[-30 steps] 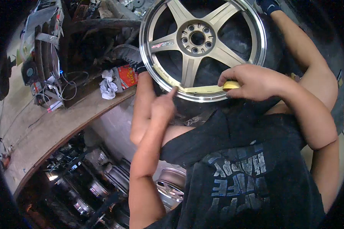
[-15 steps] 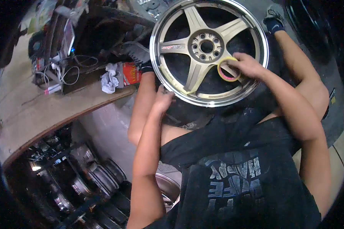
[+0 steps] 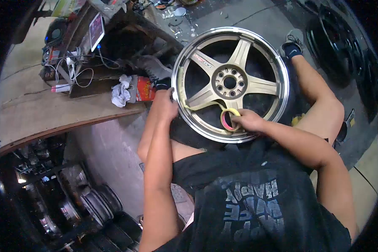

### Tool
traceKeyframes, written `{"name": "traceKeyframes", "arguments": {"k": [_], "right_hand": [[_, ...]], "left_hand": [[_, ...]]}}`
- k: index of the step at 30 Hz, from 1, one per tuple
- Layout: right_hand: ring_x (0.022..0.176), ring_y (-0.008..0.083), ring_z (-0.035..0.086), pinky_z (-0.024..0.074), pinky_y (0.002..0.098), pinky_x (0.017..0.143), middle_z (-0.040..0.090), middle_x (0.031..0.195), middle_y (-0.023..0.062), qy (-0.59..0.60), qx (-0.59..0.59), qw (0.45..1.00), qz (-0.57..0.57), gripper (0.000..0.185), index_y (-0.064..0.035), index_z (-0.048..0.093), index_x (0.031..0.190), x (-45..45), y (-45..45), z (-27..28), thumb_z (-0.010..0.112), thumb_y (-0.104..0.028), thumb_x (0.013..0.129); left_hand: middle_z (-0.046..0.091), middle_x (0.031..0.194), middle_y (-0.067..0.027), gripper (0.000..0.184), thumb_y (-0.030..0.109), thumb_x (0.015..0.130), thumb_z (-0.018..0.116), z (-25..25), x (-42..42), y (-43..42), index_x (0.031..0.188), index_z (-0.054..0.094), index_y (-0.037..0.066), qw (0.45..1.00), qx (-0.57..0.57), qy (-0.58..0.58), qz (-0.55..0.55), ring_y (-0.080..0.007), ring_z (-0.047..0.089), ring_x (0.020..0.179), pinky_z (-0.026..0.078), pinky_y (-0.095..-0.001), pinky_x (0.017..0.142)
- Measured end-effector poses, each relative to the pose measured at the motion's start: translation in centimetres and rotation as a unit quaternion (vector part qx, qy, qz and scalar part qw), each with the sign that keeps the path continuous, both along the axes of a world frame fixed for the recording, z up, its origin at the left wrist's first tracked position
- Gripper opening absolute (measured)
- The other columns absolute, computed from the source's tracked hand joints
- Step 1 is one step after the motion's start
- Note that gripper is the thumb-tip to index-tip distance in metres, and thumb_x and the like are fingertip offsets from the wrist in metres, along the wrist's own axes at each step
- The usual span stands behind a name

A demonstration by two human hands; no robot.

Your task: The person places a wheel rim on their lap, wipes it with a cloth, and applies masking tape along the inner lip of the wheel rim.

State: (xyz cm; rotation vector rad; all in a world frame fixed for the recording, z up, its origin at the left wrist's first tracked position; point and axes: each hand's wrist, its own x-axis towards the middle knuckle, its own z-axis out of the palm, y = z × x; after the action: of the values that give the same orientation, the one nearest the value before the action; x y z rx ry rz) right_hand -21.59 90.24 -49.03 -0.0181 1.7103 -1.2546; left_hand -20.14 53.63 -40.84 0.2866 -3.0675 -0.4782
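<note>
We have a five-spoke wheel [image 3: 230,74] face up between the person's bent legs [image 3: 321,101]; what bears it from below is hidden. We judge it stiff and fairly heavy, hard to harm by handling, though its polished lip may be slick and quick to scratch. Its outer rim or a spoke looks like the best place for us to steady it.

The tape roll [image 3: 225,122] hangs over the lower spokes, and from it a loose strip of tape [image 3: 201,105] bows across to the lower left of the rim, with more yellow lying along the left inner edge. We expect the roll to be light and the strip thin, soft and tacky, easy to twist or tear; we would hold the roll by its sides and touch the strip only lightly.

The right hand [image 3: 250,120] grasps the roll by its right side. The left hand [image 3: 168,105] is at the rim's left edge, but we cannot tell whether its fingers grip.

Farther left, on a wooden bench [image 3: 42,115], we see crumpled paper [image 3: 121,92] just beside a red box [image 3: 145,89]. Black wheels [image 3: 334,42] stand well apart, at upper right.
</note>
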Motion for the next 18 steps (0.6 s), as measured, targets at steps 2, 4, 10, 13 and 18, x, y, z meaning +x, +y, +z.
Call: {"name": "traceKeyframes", "arguments": {"k": [2,4,10,13,18], "right_hand": [[0.106,0.038,0.071,0.0544,0.0467,0.092,0.073,0.114,0.025,0.156,0.055,0.959,0.229,0.045,-0.0015,0.069,0.12,-1.6,-0.1,4.0,0.063,-0.04,0.098],[0.108,0.0396,0.071,0.0544,0.0484,0.094,0.073,0.115,0.0256,0.166,0.077,0.945,0.273,0.045,-0.0023,0.07,0.12,-3.4,-0.1,7.0,0.063,-0.04,0.098],[0.1,0.0445,0.071,0.0547,0.0516,0.088,0.074,0.1,0.0245,0.23,0.049,0.928,0.29,0.044,-0.0053,0.069,0.121,-6.6,1.4,13.9,0.062,-0.044,0.1],[0.1,0.0463,0.07,0.0546,0.0525,0.088,0.073,0.103,0.0261,0.29,-0.028,0.929,0.229,0.05,-0.0086,0.059,0.137,-5.9,2.1,13.5,0.069,-0.036,0.096],[0.099,0.0472,0.07,0.0544,0.0541,0.088,0.071,0.105,0.0287,0.282,-0.118,0.941,0.146,0.056,-0.0121,0.049,0.144,-4.1,2.2,14.4,0.071,-0.024,0.094]], "left_hand": [[0.07,0.113,-0.0223,0.037,0.009,0.081,0.068,-0.9,0.5,-1.5,0.117,0.072,0.001,0.999,0.035,-0.003,-0.011,-0.0409,0.065,0.109,0.053,-0.0471,0.094],[0.067,0.114,-0.0235,0.043,0.007,0.081,0.068,0.5,0.8,-0.7,0.124,0.073,0.003,0.998,0.037,-0.012,-0.048,-0.0411,0.063,0.11,0.051,-0.0466,0.1],[0.063,0.125,-0.0226,0.046,0.002,0.084,0.065,4.3,1.4,3.5,0.13,0.069,0.004,0.982,-0.073,-0.151,-0.092,-0.0415,0.059,0.12,0.047,-0.0453,0.106],[0.058,0.135,-0.0229,0.043,-0.001,0.085,0.063,4.7,0.5,4.5,0.127,0.07,0.003,0.972,-0.075,-0.2,-0.103,-0.0416,0.054,0.129,0.044,-0.0441,0.112],[0.056,0.144,-0.0202,0.042,0.003,0.089,0.061,3.1,0.7,3.4,0.126,0.077,0.015,0.921,-0.224,-0.254,-0.191,-0.0345,0.052,0.137,0.041,-0.0421,0.117]]}}
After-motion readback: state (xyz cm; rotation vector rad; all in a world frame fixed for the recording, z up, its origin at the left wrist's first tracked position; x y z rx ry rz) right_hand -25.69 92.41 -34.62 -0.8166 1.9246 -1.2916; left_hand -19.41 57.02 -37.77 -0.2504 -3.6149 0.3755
